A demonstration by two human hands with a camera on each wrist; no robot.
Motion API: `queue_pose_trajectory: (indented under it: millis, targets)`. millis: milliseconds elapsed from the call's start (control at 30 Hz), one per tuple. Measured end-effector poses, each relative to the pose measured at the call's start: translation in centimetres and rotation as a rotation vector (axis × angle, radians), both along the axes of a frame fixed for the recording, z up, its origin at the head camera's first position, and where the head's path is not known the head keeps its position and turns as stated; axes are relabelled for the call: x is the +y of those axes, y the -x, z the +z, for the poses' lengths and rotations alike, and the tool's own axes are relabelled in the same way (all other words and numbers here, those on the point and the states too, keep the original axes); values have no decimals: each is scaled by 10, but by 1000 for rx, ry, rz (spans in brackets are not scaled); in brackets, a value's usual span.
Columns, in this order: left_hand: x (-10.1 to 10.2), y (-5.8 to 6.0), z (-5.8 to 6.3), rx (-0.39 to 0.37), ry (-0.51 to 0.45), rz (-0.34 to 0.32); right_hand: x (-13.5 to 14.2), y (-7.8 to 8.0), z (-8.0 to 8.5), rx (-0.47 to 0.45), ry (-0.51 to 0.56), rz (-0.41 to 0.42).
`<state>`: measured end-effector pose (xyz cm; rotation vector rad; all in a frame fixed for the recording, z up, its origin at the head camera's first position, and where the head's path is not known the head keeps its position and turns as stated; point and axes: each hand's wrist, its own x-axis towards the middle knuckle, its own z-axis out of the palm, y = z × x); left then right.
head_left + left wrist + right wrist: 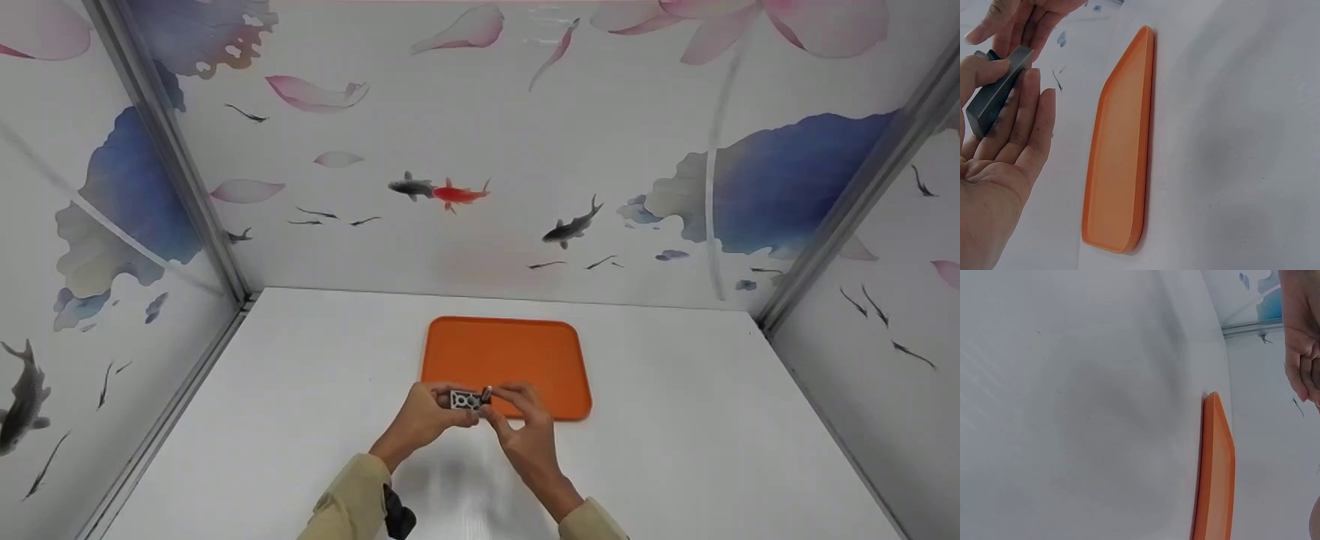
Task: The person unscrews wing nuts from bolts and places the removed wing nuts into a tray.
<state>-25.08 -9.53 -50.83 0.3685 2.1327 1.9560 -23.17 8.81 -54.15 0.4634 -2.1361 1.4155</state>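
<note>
My left hand [424,416] grips a short grey aluminium profile block [464,400], its hollow end face turned up in the head view. The left wrist view shows the same block [999,90] between thumb and fingers, its smooth side showing. At its right end stands a small shiny metal piece [486,394], its kind too small to tell. Index finger and thumb of my right hand [529,439] pinch this piece. Both hands are over the near edge of an orange tray [502,349]. In the right wrist view, the left hand [1300,337] is partly cut off and the block is out of sight.
The tray lies on a white table [322,382]. White panels painted with fish, petals and blue leaves stand behind and at both sides, with metal posts [169,142] at the corners. A black device [399,516] sits at the left wrist.
</note>
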Motion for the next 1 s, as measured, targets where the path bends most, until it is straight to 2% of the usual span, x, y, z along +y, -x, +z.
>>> queue_pose_trajectory:
  millis: [167,300,633,1000]
  targets:
    - [1,-1,1,20,-10,-4,-1,1,-1,-1,0,14]
    - [0,0,0,15,-8,0,-1,2,0,13,-17,-4]
    - [-1,2,-2,0,5,-2,-1,5,-2,93,-8,-14]
    - [-2,1,-2,-16,13,4,-1,6,-3,71,48,-45]
